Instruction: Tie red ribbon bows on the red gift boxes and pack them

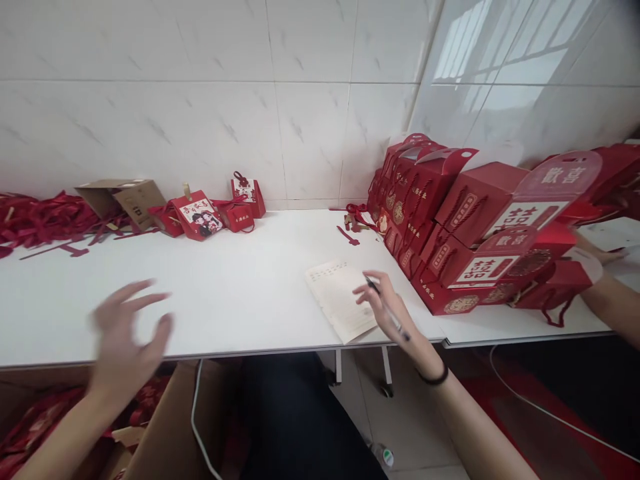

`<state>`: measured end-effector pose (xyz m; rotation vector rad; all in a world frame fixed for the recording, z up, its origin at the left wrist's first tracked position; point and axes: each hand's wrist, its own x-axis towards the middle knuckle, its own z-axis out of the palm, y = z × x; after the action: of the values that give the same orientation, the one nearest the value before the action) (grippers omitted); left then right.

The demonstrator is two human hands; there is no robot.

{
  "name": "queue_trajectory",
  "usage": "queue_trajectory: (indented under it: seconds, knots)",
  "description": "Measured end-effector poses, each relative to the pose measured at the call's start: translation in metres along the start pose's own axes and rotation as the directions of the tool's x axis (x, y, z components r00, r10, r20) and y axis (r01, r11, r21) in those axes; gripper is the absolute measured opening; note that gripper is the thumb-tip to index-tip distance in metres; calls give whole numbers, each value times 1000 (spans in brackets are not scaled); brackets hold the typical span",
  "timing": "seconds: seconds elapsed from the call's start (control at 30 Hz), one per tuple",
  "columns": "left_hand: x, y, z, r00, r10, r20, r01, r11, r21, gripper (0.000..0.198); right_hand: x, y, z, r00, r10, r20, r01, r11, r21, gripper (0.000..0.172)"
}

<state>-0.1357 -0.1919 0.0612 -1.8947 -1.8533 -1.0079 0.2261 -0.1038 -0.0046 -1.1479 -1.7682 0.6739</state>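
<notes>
My right hand (pixel 384 308) is closed around a pen (pixel 399 325), just above the right side of a cream sheet of paper (pixel 334 299). Rows of small marks run along the top of that sheet, too small to read. Over the front edge of the white table (pixel 240 287), my left hand (pixel 131 320) hangs in the air with fingers spread, slightly blurred and holding nothing.
Stacked red gift boxes (pixel 450 247) stand on the right, and a co-worker's arm (pixel 613 300) reaches in beyond them. Small red boxes (pixel 200 217), an open cardboard box (pixel 137 203) and red ribbons (pixel 45 217) lie at the back left. Below is a cardboard carton (pixel 167 417).
</notes>
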Motion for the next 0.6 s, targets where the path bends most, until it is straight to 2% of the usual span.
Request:
queue_trajectory:
  seconds: [0.07, 0.1, 0.17, 0.23, 0.3, 0.4, 0.5, 0.6]
  knots:
    - [30, 31, 51, 979, 188, 81, -171, 969, -180, 20, 33, 2, 3, 998, 26, -49, -20, 992, 122, 39]
    - [44, 49, 79, 947, 281, 154, -236, 937, -258, 21, 50, 5, 7, 998, 57, -27, -51, 980, 192, 39]
    - [67, 83, 130, 870, 378, 318, -270, 903, -336, 23, 80, 14, 17, 982, 189, 11, -181, 921, 344, 41]
    - [83, 107, 173, 823, 379, 424, -232, 905, -358, 25, 101, 26, 28, 965, 263, 15, -248, 887, 389, 37]
    - [90, 117, 202, 809, 333, 485, -158, 917, -366, 24, 110, 38, 37, 956, 292, -10, -266, 884, 384, 33]
    - [91, 113, 220, 742, 362, 565, -136, 906, -401, 26, 111, 51, 41, 943, 331, -23, -297, 875, 383, 27]
    - [89, 106, 219, 662, 453, 597, -208, 877, -434, 40, 110, 55, 38, 941, 338, -25, -308, 883, 353, 25]
    - [89, 106, 217, 634, 464, 619, -209, 873, -440, 45, 110, 53, 36, 953, 296, -56, -270, 921, 283, 27]
